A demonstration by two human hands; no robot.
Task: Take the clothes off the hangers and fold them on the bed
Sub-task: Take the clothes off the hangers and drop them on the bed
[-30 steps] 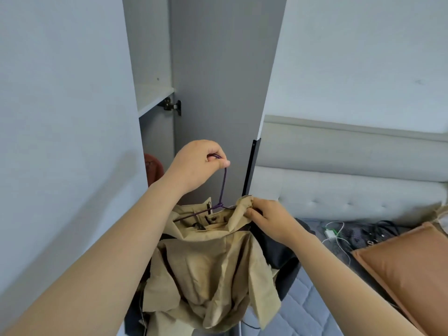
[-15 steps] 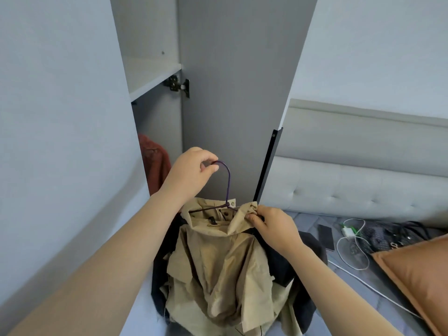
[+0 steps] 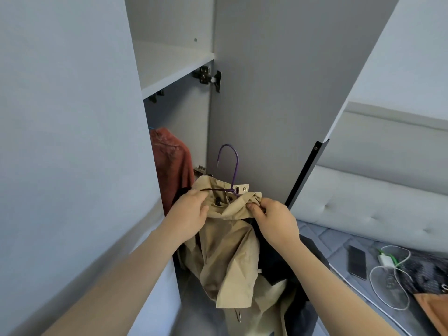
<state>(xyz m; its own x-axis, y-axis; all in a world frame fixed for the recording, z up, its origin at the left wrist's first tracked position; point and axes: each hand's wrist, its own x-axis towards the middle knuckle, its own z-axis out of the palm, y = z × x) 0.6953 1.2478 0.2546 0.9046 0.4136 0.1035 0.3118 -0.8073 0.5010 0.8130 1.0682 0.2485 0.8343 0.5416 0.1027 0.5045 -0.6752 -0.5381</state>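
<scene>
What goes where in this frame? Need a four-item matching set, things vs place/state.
Things:
1 purple hanger
2 rust-red garment
3 black phone
4 beige garment

Place/state:
A lying on the bed beside a white charger
B hanging inside the wardrobe
C pinched by the right hand
D hook sticking up, hooked on nothing

Pairs: 1-D, 2-B, 3-A, 4-C

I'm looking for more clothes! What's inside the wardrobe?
A red garment hangs inside the wardrobe, under a shelf. The left panel hides whatever lies further in, and the tan clothes cover the bottom.
</scene>
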